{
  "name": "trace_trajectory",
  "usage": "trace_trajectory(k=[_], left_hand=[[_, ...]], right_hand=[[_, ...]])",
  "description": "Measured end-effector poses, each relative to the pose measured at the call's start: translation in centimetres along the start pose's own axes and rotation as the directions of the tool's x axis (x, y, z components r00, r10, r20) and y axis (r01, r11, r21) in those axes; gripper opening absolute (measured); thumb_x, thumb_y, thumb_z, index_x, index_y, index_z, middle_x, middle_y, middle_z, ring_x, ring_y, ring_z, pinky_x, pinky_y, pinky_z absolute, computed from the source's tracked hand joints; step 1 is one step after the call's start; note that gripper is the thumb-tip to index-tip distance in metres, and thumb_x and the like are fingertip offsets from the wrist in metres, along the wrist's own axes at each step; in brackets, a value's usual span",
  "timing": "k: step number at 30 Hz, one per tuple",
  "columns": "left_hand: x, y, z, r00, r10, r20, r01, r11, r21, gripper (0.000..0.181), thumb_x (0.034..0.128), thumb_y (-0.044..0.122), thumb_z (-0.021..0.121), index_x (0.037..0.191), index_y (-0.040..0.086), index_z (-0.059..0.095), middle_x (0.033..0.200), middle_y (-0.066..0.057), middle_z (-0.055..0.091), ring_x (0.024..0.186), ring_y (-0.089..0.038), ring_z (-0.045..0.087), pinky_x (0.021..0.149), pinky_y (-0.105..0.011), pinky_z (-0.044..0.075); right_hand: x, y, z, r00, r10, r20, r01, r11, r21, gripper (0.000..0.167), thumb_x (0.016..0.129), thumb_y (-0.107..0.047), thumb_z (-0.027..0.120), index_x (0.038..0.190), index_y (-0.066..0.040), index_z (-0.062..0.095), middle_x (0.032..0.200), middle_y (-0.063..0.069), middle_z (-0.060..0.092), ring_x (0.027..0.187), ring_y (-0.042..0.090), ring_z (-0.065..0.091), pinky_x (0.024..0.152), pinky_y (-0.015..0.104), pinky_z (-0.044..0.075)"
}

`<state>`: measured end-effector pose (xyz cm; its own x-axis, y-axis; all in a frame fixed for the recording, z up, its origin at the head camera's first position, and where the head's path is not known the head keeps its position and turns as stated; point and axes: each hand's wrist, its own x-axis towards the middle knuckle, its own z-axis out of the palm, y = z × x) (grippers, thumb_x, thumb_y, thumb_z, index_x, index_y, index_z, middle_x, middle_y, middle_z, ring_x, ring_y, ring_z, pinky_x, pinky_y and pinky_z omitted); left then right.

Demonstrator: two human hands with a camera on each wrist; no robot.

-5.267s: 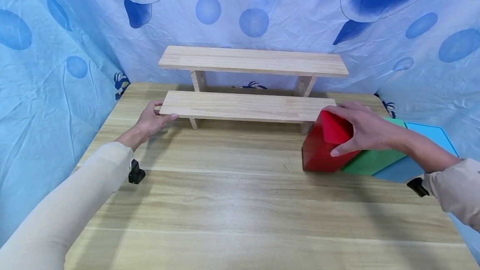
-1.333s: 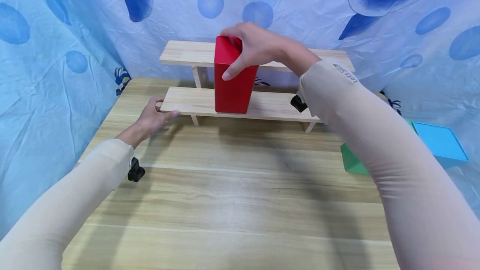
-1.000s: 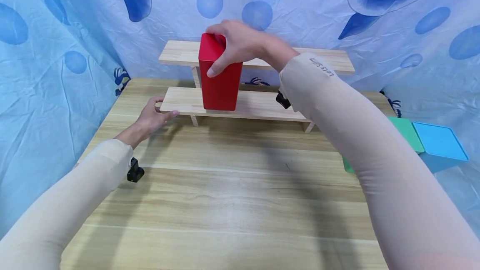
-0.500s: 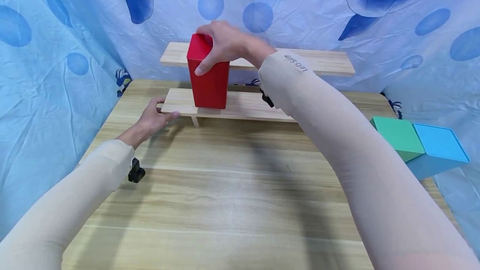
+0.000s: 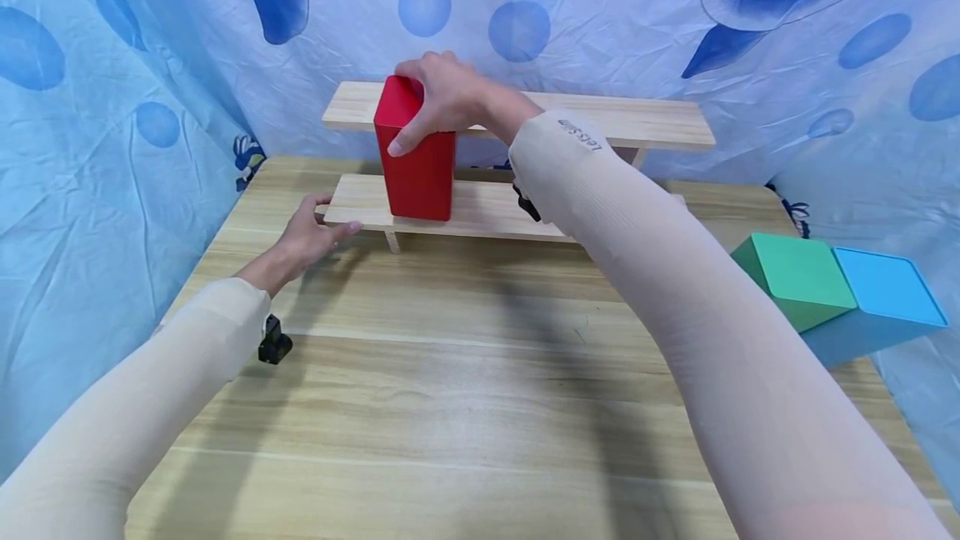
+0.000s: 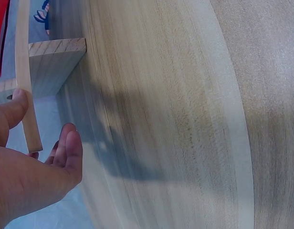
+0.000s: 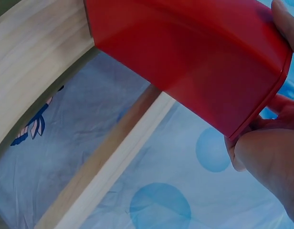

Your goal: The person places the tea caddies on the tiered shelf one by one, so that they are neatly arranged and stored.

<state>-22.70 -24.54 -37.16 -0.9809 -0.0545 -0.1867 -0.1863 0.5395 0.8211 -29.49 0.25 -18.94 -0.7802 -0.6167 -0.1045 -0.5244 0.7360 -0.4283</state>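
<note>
Across the top of the red box (image 5: 420, 177), the right hand (image 5: 446, 94) held a firm grip, thumb down the near side. The box stood upright at the left half of the lower board (image 5: 498, 205); whether its base touched the wood could not be told. At that board's left end, the left hand (image 5: 303, 237) pinched the wood, thumb by the front edge. Behind the box ran the higher upper board (image 5: 622, 117). Well apart to the right, a green box (image 5: 802, 273) and a blue box (image 5: 892, 282) sat side by side on the table (image 5: 420, 407).
</note>
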Motion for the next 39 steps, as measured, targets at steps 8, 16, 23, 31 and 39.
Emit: trace_trajectory(k=[8, 16, 23, 31, 39], left_hand=[[-0.2, 0.3, -0.1, 1.000, 0.004, 0.004, -0.004, 1.000, -0.005, 0.077, 0.0931, 0.027, 0.065, 0.149, 0.004, 0.018, 0.130, -0.026, 0.042, 0.101, -0.028, 0.050, 0.085, -0.043, 0.047], [1.3, 0.6, -0.8, 1.000, 0.008, 0.023, -0.008, 1.000, 0.004, 0.076, 0.0932, 0.027, 0.065, 0.149, 0.005, 0.019, 0.130, -0.025, 0.040, 0.100, -0.026, 0.050, 0.084, -0.043, 0.047], [2.9, 0.7, -1.6, 0.998, 0.017, 0.055, -0.017, 1.000, -0.002, 0.076, 0.0929, 0.028, 0.065, 0.150, 0.006, 0.020, 0.134, -0.023, 0.040, 0.102, -0.025, 0.049, 0.083, -0.041, 0.047], [3.4, 0.7, -1.6, 0.998, -0.004, 0.064, 0.005, 1.000, -0.024, 0.079, 0.0931, 0.027, 0.065, 0.151, 0.006, 0.015, 0.141, -0.023, 0.034, 0.111, -0.030, 0.045, 0.093, -0.048, 0.044], [3.4, 0.8, -1.6, 0.998, 0.002, 0.056, -0.002, 1.000, 0.001, 0.077, 0.0936, 0.029, 0.064, 0.150, 0.006, 0.017, 0.130, -0.023, 0.040, 0.099, -0.025, 0.049, 0.084, -0.043, 0.046]], right_hand=[[0.2, 0.3, 0.5, 1.000, 0.025, -0.008, -0.025, 1.000, -0.002, 0.088, 0.070, -0.050, 0.081, 0.142, -0.020, 0.042, 0.126, -0.001, 0.052, 0.118, 0.014, 0.043, 0.087, 0.028, 0.045], [1.6, 0.8, 0.2, 0.997, 0.078, 0.007, -0.078, 0.996, 0.040, 0.091, 0.070, -0.047, 0.082, 0.146, -0.021, 0.038, 0.131, -0.001, 0.048, 0.121, 0.015, 0.041, 0.084, 0.025, 0.048], [3.1, 0.9, -0.5, 0.996, 0.083, 0.044, -0.085, 0.995, 0.047, 0.089, 0.070, -0.047, 0.083, 0.143, -0.020, 0.040, 0.128, 0.000, 0.049, 0.119, 0.015, 0.043, 0.084, 0.026, 0.049], [4.1, 0.7, -1.3, 0.988, 0.105, 0.116, -0.103, 0.994, -0.024, 0.092, 0.071, -0.049, 0.081, 0.145, -0.018, 0.035, 0.134, 0.001, 0.046, 0.124, 0.017, 0.040, 0.086, 0.027, 0.049], [4.7, 0.6, -1.5, 0.982, 0.110, 0.154, -0.096, 0.991, -0.094, 0.091, 0.072, -0.053, 0.078, 0.144, -0.018, 0.035, 0.136, 0.002, 0.043, 0.128, 0.019, 0.035, 0.088, 0.030, 0.048]])
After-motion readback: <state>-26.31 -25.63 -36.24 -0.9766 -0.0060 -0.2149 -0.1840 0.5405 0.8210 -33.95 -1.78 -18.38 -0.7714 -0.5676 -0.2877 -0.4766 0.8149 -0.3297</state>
